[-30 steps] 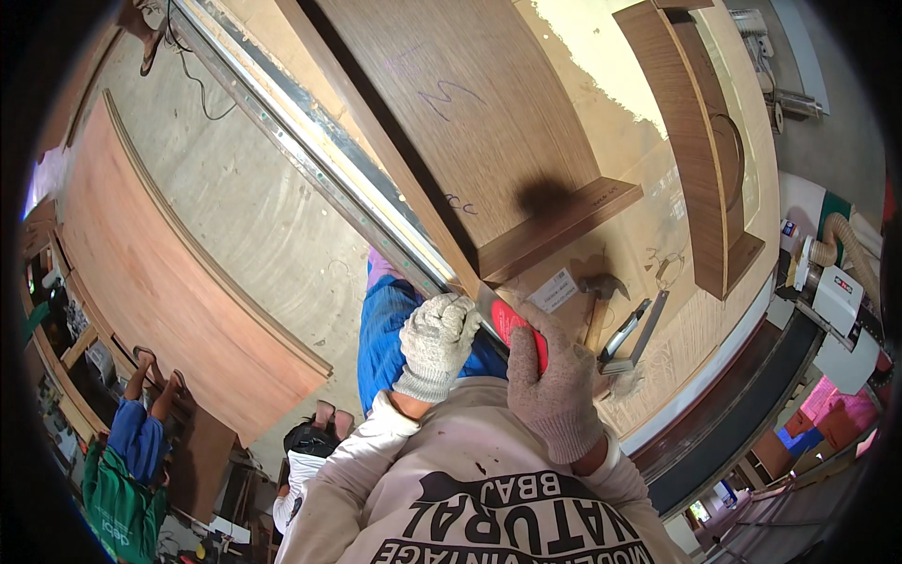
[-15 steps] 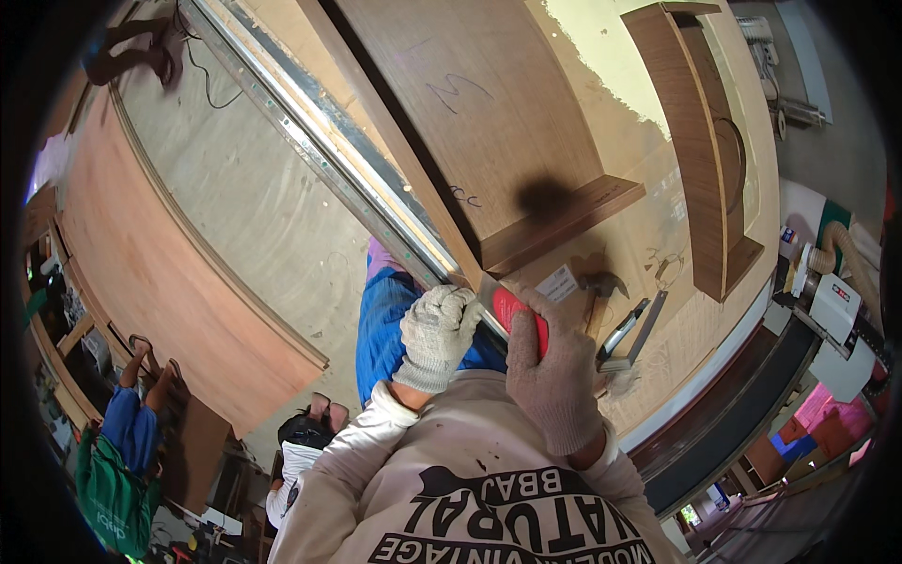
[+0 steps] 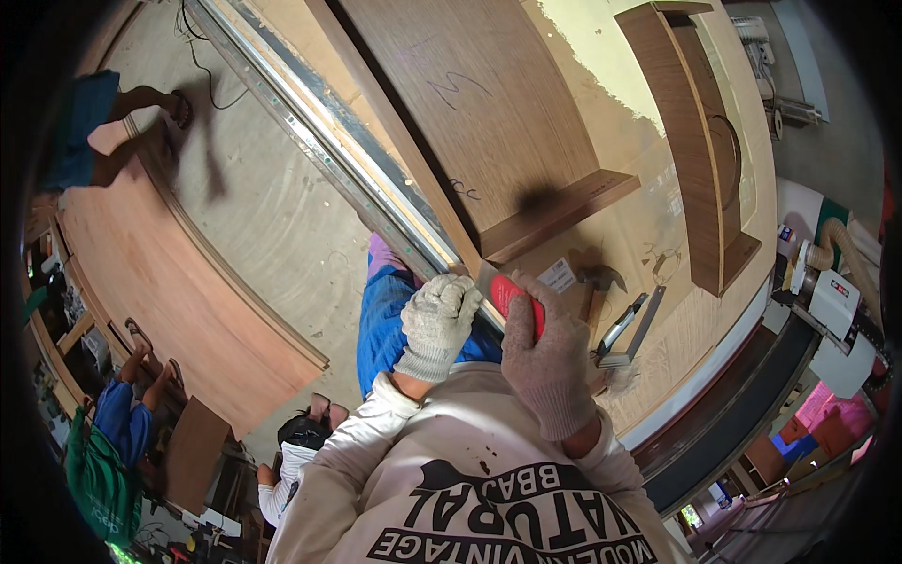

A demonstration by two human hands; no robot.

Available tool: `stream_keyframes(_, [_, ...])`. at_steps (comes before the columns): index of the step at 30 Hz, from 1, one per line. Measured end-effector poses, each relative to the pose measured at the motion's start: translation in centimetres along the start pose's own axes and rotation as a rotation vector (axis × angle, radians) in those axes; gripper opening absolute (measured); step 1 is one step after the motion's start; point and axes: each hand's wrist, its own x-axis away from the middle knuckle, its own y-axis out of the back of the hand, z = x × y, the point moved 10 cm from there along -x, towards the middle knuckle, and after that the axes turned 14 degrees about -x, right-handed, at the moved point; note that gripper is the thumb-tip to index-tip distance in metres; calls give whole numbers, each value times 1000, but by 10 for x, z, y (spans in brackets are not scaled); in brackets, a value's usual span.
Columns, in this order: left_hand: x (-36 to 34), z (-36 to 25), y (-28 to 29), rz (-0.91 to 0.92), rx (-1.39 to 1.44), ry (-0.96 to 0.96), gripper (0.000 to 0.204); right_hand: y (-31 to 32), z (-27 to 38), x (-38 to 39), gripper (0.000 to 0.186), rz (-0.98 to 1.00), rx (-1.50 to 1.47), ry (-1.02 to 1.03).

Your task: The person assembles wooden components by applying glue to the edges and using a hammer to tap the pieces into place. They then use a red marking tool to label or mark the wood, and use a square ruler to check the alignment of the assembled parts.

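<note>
My right hand (image 3: 550, 362), in a knitted work glove, grips the red handle of a scraper (image 3: 512, 303). Its flat grey blade lies against the near corner of a brown wood-grain panel piece (image 3: 498, 113) with raised edge strips. Close beside the blade, my left hand (image 3: 438, 320), in a pale knitted glove, has its fingers curled closed by the end of the long edge strip. What those fingers hold, if anything, is hidden. The piece lies on a worktable (image 3: 648, 376) with a metal-railed edge (image 3: 319, 155).
Right of my hands lie a hammer (image 3: 594, 282), a utility knife (image 3: 620, 327), a try square (image 3: 646, 329) and a white label (image 3: 556, 275). A curved wooden frame (image 3: 691, 160) stands farther right. Leftward is a large plywood sheet (image 3: 178, 282), with people (image 3: 103, 470) around it.
A person at the upper left has come farther into view beside the plywood. My right hand and the scraper have shifted slightly left; my left hand stays nearly in place.
</note>
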Motion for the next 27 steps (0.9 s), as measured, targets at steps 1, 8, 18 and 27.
stream_keyframes(1, [1, 1, 0, 0, 10, 7, 9, -1, 0, 1, 22, -14, -3, 27])
stream_keyframes(8, [0, -1, 1, -18, 33, -18, 7, -1, 6, 6, 23, -42, 18, 65])
stream_keyframes(18, [2, -1, -2, -15, -19, -52, 15, -5, 5, 11, 27, -45, 74, 78])
stream_keyframes(27, [4, 1, -4, 7, -22, -25, 15, -6, 4, 15, 28, -79, 84, 115])
